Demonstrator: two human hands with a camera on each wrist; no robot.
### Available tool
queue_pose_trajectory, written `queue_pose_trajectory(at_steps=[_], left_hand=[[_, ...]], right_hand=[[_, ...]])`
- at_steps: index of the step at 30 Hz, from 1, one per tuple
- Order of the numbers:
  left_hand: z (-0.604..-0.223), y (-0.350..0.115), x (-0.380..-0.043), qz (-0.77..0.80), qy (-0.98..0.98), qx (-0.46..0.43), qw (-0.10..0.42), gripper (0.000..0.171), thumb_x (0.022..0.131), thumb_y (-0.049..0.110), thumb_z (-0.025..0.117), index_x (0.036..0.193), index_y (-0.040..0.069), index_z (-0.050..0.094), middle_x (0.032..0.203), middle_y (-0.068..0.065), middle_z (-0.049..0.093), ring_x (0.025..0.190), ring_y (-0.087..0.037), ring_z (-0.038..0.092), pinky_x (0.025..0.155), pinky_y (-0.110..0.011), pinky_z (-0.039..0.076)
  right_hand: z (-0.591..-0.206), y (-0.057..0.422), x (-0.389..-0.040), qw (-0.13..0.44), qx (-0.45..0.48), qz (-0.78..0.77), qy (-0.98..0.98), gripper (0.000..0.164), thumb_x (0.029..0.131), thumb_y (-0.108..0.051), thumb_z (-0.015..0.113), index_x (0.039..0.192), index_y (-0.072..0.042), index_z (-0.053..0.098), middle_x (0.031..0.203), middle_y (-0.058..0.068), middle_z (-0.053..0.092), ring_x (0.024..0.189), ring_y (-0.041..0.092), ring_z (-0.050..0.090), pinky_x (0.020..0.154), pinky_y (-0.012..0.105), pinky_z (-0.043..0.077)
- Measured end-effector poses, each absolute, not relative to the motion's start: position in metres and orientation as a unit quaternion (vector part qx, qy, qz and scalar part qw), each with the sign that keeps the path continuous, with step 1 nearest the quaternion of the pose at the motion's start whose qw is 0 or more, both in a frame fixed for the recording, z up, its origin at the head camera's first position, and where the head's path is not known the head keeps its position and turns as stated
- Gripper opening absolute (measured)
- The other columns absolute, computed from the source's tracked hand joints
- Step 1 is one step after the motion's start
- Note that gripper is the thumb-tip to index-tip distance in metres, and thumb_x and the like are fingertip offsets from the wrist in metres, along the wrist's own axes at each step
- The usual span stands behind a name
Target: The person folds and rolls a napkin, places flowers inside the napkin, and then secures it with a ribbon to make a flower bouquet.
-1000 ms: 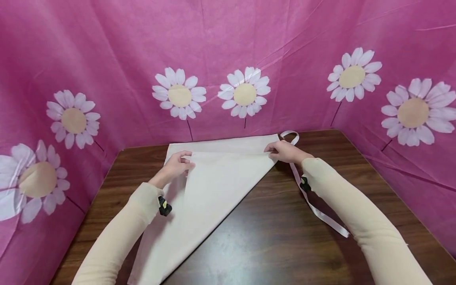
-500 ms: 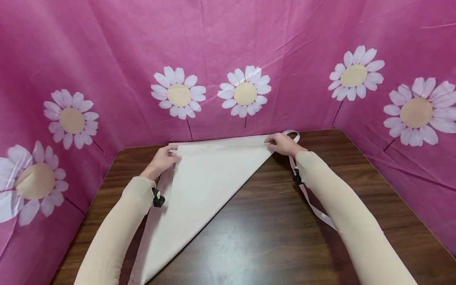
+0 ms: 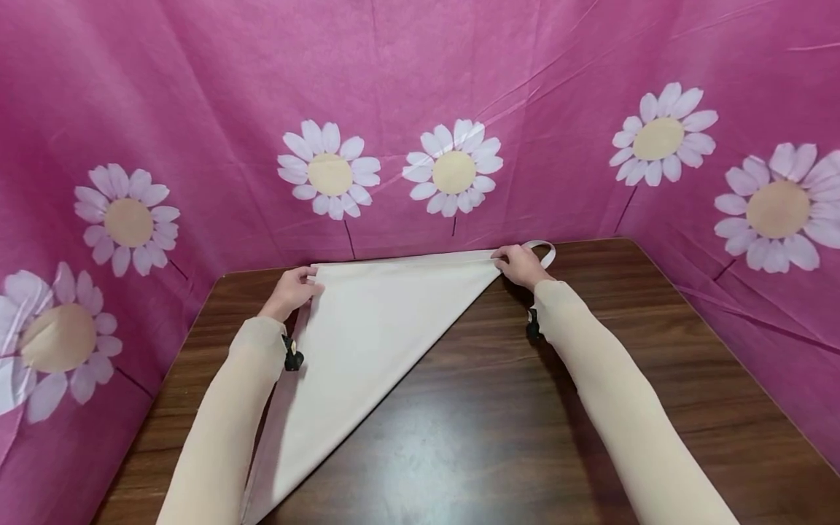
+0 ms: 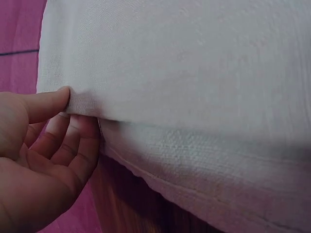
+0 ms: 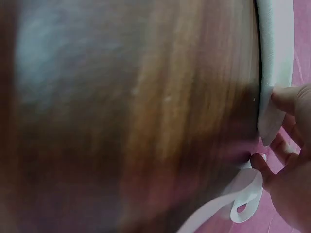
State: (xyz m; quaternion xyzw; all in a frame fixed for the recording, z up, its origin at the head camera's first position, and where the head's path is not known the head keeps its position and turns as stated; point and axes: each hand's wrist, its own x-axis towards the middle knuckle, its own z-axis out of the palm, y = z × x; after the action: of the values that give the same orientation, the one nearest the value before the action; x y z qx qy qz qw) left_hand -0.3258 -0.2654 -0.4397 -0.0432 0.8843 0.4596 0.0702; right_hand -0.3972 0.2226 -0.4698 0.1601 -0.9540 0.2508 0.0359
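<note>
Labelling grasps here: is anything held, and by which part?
Yes, the off-white cloth: the left hand pinches the folded-over layer near its far left corner; the right hand holds the far right corner, beside the strap.

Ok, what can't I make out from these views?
Head: near tip of the cloth, cut off by the bottom edge.
Head: most of the strap, hidden behind the right arm.
Right wrist: grain of the table, blurred.
Left wrist: some fingertips of the left hand, under the cloth.

On worktop (image 3: 630,313): cloth (image 3: 367,328), left grip (image 3: 291,290) at far-left corner, right grip (image 3: 521,265) at far-right (strap (image 3: 552,252) just beyond); behind, curtain (image 3: 394,65).
</note>
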Motion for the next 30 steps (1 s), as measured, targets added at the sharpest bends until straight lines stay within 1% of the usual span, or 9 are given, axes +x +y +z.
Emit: queue_pose_trajectory(at_steps=[2, 5, 9, 11, 13, 16, 21, 24, 30], left_hand=[[-0.441, -0.267, -0.328, 0.454, 0.888, -0.047, 0.065, 0.052, 0.100, 0.009, 0.060, 0.147, -0.006, 0.044, 0.139, -0.028, 0.049, 0.120, -0.032, 0.051, 0.078, -0.025, 0.051], [-0.443, -0.268, -0.331, 0.442, 0.894, -0.057, 0.052, 0.052, 0.099, 0.008, 0.061, 0.147, -0.007, 0.045, 0.134, -0.027, 0.051, 0.114, -0.030, 0.052, 0.076, -0.024, 0.049], [-0.442, -0.268, -0.333, 0.431, 0.899, -0.070, 0.041, 0.049, 0.099, 0.009, 0.061, 0.144, -0.006, 0.049, 0.124, -0.023, 0.055, 0.103, -0.027, 0.055, 0.076, -0.028, 0.048], [-0.440, -0.269, -0.336, 0.436, 0.896, -0.077, 0.043, 0.047, 0.099, 0.009, 0.060, 0.142, -0.006, 0.050, 0.123, -0.022, 0.056, 0.102, -0.027, 0.054, 0.079, -0.031, 0.048], [-0.438, -0.270, -0.339, 0.440, 0.893, -0.083, 0.047, 0.045, 0.100, 0.010, 0.060, 0.141, -0.006, 0.052, 0.124, -0.022, 0.056, 0.104, -0.026, 0.054, 0.082, -0.031, 0.048], [-0.434, -0.270, -0.344, 0.451, 0.886, -0.096, 0.052, 0.042, 0.099, 0.011, 0.060, 0.137, -0.007, 0.055, 0.127, -0.023, 0.057, 0.103, -0.025, 0.055, 0.080, -0.031, 0.050], [-0.434, -0.271, -0.350, 0.441, 0.889, -0.111, 0.043, 0.037, 0.099, 0.013, 0.061, 0.129, -0.008, 0.060, 0.121, -0.021, 0.060, 0.097, -0.023, 0.057, 0.075, -0.028, 0.050], [-0.437, -0.275, -0.353, 0.441, 0.889, -0.123, 0.034, 0.035, 0.099, 0.014, 0.061, 0.128, -0.007, 0.061, 0.121, -0.020, 0.060, 0.101, -0.024, 0.056, 0.082, -0.031, 0.049], [-0.446, -0.280, -0.354, 0.454, 0.873, -0.174, 0.048, 0.038, 0.099, 0.013, 0.061, 0.134, -0.002, 0.061, 0.132, -0.018, 0.057, 0.116, -0.029, 0.053, 0.098, -0.043, 0.046]], right_hand=[[-0.470, 0.222, -0.399, 0.044, 0.155, 0.242, -0.957, 0.022, 0.100, -0.008, 0.060, 0.116, 0.004, 0.071, 0.118, 0.022, 0.069, 0.118, 0.042, 0.056, 0.105, 0.052, 0.040], [-0.469, 0.222, -0.402, 0.052, 0.149, 0.236, -0.959, 0.022, 0.100, -0.008, 0.060, 0.116, 0.003, 0.071, 0.120, 0.022, 0.068, 0.120, 0.044, 0.053, 0.107, 0.052, 0.036], [-0.468, 0.223, -0.405, 0.062, 0.140, 0.234, -0.960, 0.022, 0.100, -0.006, 0.059, 0.117, 0.005, 0.070, 0.120, 0.024, 0.068, 0.120, 0.043, 0.054, 0.108, 0.050, 0.029], [-0.467, 0.223, -0.408, 0.069, 0.132, 0.233, -0.961, 0.022, 0.100, -0.005, 0.059, 0.115, 0.006, 0.070, 0.117, 0.024, 0.068, 0.118, 0.041, 0.056, 0.107, 0.050, 0.027], [-0.465, 0.222, -0.411, 0.078, 0.119, 0.236, -0.961, 0.021, 0.100, -0.006, 0.059, 0.114, 0.006, 0.070, 0.116, 0.024, 0.069, 0.118, 0.041, 0.056, 0.107, 0.051, 0.027], [-0.462, 0.221, -0.415, 0.082, 0.097, 0.244, -0.961, 0.021, 0.101, -0.009, 0.059, 0.112, 0.005, 0.071, 0.114, 0.023, 0.069, 0.118, 0.041, 0.057, 0.110, 0.051, 0.027], [-0.461, 0.219, -0.417, 0.066, 0.068, 0.260, -0.961, 0.021, 0.101, -0.014, 0.060, 0.110, 0.001, 0.071, 0.115, 0.021, 0.068, 0.116, 0.041, 0.057, 0.105, 0.051, 0.039], [-0.462, 0.218, -0.417, 0.054, 0.063, 0.258, -0.963, 0.021, 0.100, -0.016, 0.062, 0.109, 0.000, 0.071, 0.115, 0.020, 0.068, 0.113, 0.040, 0.058, 0.100, 0.052, 0.043], [-0.467, 0.218, -0.419, 0.045, 0.080, 0.226, -0.970, 0.021, 0.100, -0.014, 0.062, 0.110, 0.001, 0.073, 0.115, 0.020, 0.069, 0.116, 0.040, 0.059, 0.101, 0.052, 0.044]])
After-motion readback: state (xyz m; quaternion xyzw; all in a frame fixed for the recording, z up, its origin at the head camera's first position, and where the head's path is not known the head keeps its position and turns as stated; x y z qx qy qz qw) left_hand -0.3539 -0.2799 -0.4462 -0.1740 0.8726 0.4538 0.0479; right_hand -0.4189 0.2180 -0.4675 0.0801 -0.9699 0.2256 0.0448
